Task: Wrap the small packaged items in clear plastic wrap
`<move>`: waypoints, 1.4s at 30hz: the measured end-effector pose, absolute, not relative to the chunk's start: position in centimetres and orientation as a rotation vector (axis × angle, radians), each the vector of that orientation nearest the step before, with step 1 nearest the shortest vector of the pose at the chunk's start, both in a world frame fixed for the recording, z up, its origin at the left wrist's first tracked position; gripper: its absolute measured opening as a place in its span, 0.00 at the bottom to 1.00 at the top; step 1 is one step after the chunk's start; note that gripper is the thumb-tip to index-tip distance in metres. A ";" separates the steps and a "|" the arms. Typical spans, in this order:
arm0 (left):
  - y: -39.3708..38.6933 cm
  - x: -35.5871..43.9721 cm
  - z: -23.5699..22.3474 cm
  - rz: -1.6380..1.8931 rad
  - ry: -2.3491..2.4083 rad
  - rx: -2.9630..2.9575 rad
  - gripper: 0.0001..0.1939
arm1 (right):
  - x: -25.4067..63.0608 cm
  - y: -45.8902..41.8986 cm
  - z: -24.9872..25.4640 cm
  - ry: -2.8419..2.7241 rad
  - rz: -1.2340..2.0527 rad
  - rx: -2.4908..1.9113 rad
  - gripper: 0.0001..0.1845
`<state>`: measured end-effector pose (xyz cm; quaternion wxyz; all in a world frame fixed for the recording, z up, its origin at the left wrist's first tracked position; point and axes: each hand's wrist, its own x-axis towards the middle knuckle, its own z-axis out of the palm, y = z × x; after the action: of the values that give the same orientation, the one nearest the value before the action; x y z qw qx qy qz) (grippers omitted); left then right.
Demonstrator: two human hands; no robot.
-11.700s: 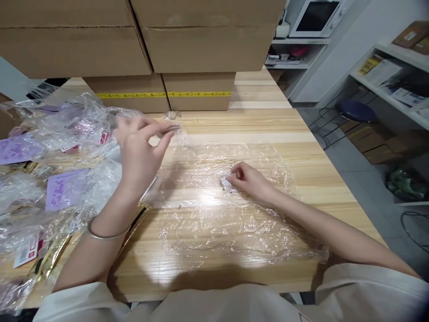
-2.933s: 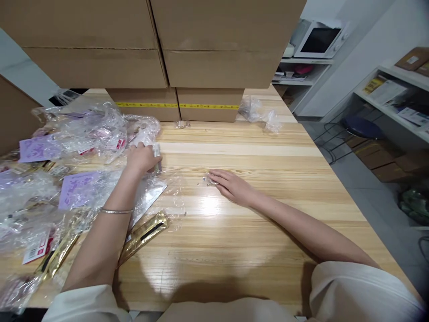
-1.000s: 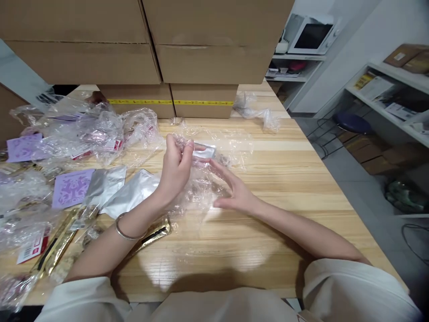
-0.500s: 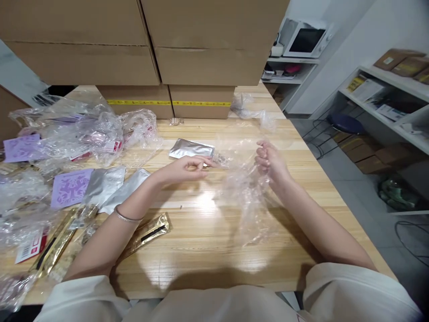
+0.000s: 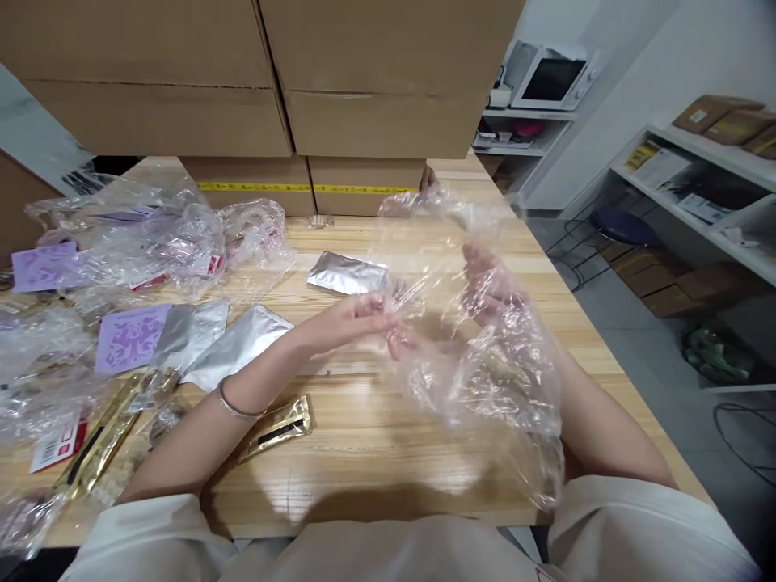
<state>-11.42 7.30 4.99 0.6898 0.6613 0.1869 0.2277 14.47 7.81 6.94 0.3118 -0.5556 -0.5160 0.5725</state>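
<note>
A large, crumpled clear plastic bag hangs between my hands above the wooden table. My left hand pinches its left edge between thumb and fingers. On the other side, my right hand lies behind or inside the film, which I cannot tell apart. Its fingers are blurred and partly veiled by plastic, so their grip is unclear. Just beyond my left hand lies a flat silver foil pouch. Near my left forearm are another silver pouch and a gold wrapped packet with a black strip.
Clear plastic wrappers pile up on the left, with purple printed cards and a red-and-white card among them. Large cardboard boxes stand across the back. The table's right edge drops to a floor with a stool.
The bag has been raised and spread, and it now covers my right hand. My left hand has moved slightly right and taken hold of the bag's edge.
</note>
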 end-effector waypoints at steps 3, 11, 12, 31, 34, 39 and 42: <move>7.6 -12.5 5.5 0.565 0.456 1.260 0.16 | 18.3 9.1 7.6 -1.212 1.280 -1.421 0.27; 8.9 -13.2 4.6 0.219 0.617 1.355 0.17 | 25.6 14.1 5.8 -1.329 1.023 -1.845 0.29; 9.0 -13.0 4.3 0.232 0.686 1.408 0.17 | 25.5 14.4 5.4 -1.367 0.826 -1.942 0.31; 15.9 -13.4 0.2 -0.136 1.419 2.885 0.28 | 17.5 9.8 -5.1 -2.469 0.344 -1.782 0.54; 16.9 -13.7 0.8 -0.211 1.508 2.910 0.26 | 17.9 10.2 -5.2 -2.515 0.320 -1.666 0.54; 14.3 -12.6 3.6 0.050 1.820 2.845 0.27 | 17.2 11.3 -4.3 -2.509 0.555 -1.489 0.60; 10.8 -9.9 4.9 0.337 1.686 2.899 0.28 | 16.6 12.0 -2.3 -2.245 0.887 -1.493 0.51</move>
<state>-9.94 10.78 4.90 -0.1145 0.8544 0.4969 0.0994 16.61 11.98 -2.33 0.1509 -0.5199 -0.7820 0.3090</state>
